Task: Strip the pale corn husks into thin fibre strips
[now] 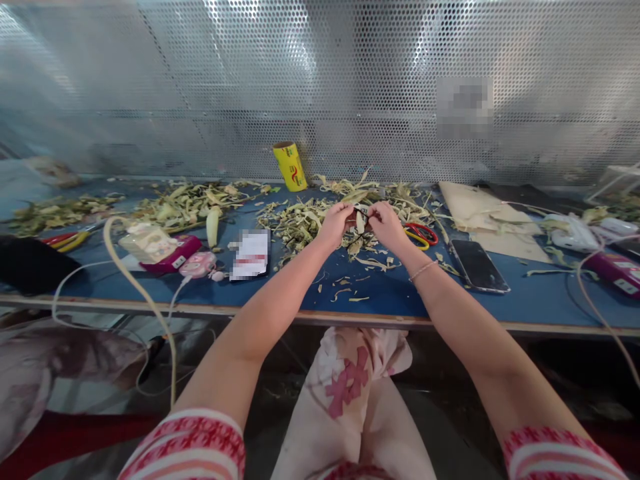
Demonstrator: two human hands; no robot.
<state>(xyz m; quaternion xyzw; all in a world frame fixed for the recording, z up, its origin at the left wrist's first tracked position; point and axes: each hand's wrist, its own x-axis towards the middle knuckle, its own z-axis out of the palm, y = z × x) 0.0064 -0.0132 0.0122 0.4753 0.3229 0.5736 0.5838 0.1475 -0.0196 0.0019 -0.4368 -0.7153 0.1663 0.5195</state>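
A small pale peeled stalk piece (359, 221) is pinched betw. left hand (336, 223) & right hand (386, 223), fingers closed on it, above the scrap-strewn blue counter (390, 293), prob. so peelings drop there.

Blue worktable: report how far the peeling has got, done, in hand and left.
Done: heaps of pale green peel strips cover the blue worktable, so a lot has been stripped. In hand: the left hand and right hand together pinch a small pale stalk piece. Left: one pale whole stalk lies unpeeled; no other stock shows.
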